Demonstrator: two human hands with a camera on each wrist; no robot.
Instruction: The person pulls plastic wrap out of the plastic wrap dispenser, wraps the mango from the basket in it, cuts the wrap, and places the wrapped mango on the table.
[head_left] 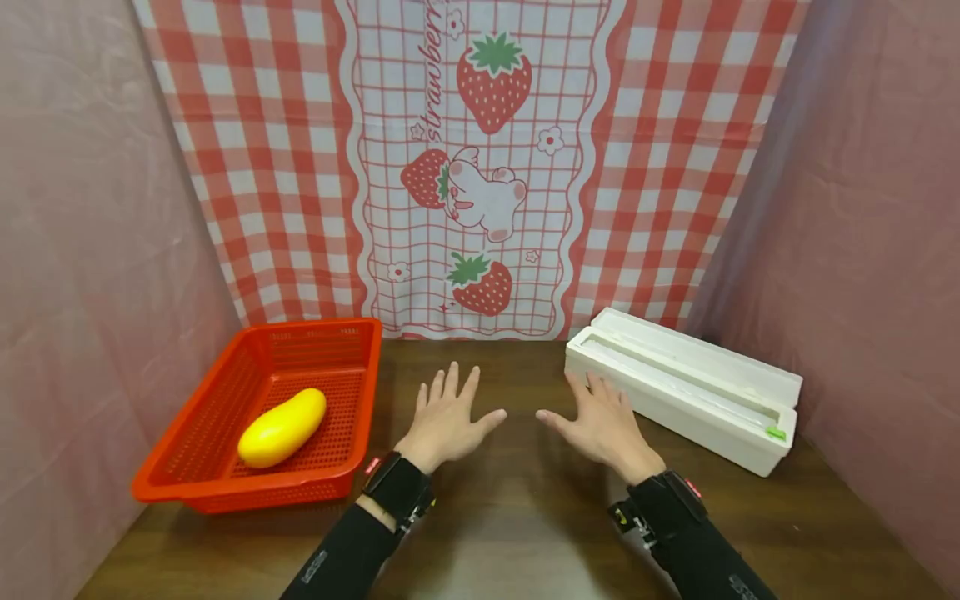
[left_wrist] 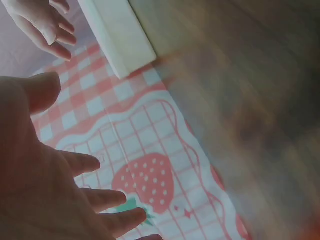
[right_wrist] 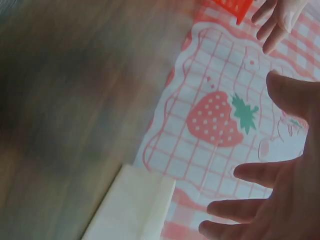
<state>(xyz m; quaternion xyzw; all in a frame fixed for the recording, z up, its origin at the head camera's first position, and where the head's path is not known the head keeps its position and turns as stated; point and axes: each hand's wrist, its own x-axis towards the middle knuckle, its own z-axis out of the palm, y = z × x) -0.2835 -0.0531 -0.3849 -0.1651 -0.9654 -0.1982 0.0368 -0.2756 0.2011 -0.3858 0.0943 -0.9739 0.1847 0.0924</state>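
here both the left hand (head_left: 444, 421) and right hand (head_left: 600, 425) spread flat; the white box (head_left: 682, 387) runs back-left to front-right.

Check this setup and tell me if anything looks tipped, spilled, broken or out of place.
Nothing stands out. The yellow mango lies whole inside the red basket, which sits flat on the table. The white wrap dispenser box lies flat and intact. Left hand and right hand hover open, holding nothing.

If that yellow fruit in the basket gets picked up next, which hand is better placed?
Probably the left hand: it is spread open, holding nothing, next to the red basket with the yellow fruit. The right hand, also open, is over by the white box.
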